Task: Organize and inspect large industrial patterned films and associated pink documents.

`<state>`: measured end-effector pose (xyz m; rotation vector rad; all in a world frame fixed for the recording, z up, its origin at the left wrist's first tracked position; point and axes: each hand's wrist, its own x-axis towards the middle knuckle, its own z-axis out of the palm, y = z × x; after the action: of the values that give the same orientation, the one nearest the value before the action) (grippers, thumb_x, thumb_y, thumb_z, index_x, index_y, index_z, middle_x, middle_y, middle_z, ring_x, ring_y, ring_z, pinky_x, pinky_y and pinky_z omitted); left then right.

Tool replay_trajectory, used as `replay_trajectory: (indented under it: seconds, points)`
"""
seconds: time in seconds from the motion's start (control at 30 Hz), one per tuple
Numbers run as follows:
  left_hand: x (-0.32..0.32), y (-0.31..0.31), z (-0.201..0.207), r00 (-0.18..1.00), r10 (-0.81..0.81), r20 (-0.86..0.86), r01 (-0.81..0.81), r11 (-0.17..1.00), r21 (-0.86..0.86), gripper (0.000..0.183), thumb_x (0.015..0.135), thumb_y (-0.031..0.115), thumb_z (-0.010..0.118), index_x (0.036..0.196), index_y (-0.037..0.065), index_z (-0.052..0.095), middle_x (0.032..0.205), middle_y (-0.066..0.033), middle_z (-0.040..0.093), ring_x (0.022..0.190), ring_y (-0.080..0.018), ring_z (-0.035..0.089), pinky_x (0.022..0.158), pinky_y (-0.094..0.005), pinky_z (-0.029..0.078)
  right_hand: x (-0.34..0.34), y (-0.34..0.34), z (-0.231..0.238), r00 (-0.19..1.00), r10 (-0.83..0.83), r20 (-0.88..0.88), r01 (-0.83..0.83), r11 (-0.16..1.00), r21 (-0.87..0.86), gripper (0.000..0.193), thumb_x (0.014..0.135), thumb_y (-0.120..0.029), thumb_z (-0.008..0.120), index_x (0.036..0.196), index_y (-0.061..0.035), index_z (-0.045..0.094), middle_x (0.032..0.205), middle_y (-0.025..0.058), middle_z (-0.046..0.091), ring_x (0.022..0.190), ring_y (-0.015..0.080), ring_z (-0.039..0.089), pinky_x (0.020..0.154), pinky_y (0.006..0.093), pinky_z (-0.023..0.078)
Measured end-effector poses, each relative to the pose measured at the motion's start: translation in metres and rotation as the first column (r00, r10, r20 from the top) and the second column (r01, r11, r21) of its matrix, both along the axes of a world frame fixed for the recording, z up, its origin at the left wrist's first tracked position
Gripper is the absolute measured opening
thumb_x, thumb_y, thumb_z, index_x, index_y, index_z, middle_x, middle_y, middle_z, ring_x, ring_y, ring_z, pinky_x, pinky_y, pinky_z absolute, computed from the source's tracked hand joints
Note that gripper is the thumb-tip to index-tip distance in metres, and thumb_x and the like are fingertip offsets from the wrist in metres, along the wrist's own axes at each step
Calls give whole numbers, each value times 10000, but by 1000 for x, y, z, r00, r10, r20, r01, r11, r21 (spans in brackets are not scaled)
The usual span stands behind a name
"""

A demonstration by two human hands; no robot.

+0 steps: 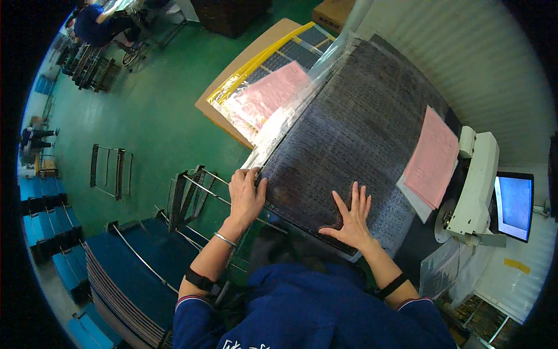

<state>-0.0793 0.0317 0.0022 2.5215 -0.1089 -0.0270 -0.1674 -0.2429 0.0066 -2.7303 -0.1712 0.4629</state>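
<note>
A large dark, finely patterned sheet (349,128) lies in front of me on the worktop. My left hand (246,195) is at its near left corner, fingers curled at the edge and thumb beside it; the fingertips are partly hidden. My right hand (352,218) rests on the near part of the sheet with its fingers spread. Pink papers (431,157) lie over the sheet's right side, on top of a white one. Along its left edge runs clear plastic film (279,135).
A white machine (479,180) and a lit monitor (514,205) stand at the right. Left of the worktop are yellow-edged panels (256,68) on cardboard. Metal racks (186,198) and stacked dark blue boards (133,262) stand at lower left. Another person (93,24) sits far left.
</note>
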Motion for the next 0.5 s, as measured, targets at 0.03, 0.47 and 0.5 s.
replay_trajectory:
  seconds: [0.03, 0.47, 0.5]
  points:
    - [1, 1, 0, 1000, 8, 22, -9, 999, 33, 295, 806, 158, 604, 1058, 11, 558, 930, -149, 509, 902, -297, 500, 798, -380, 410, -1, 0, 2, 1000, 2, -1, -2, 1000, 0, 1007, 594, -643, 676, 1405, -239, 236, 1450, 246, -68, 1319, 454, -106, 1028, 600, -43]
    - [1, 20, -7, 962, 19, -273, -90, 964, -251, 222, 855, 162, 508, 983, 14, 614, 849, -173, 545, 871, -307, 543, 779, -371, 431, -13, -19, 9, 989, -136, -49, 129, 982, -137, 1032, 626, -640, 655, 1426, -259, 126, 1438, 259, -121, 1304, 482, -128, 978, 673, -2]
    - [1, 20, -7, 958, -15, -285, -68, 958, -279, 224, 853, 167, 510, 967, 7, 618, 840, -178, 551, 869, -308, 542, 774, -372, 431, -14, -20, 7, 989, -141, -47, 132, 980, -149, 1023, 641, -649, 636, 1427, -253, 116, 1437, 262, -121, 1301, 486, -131, 976, 675, -4]
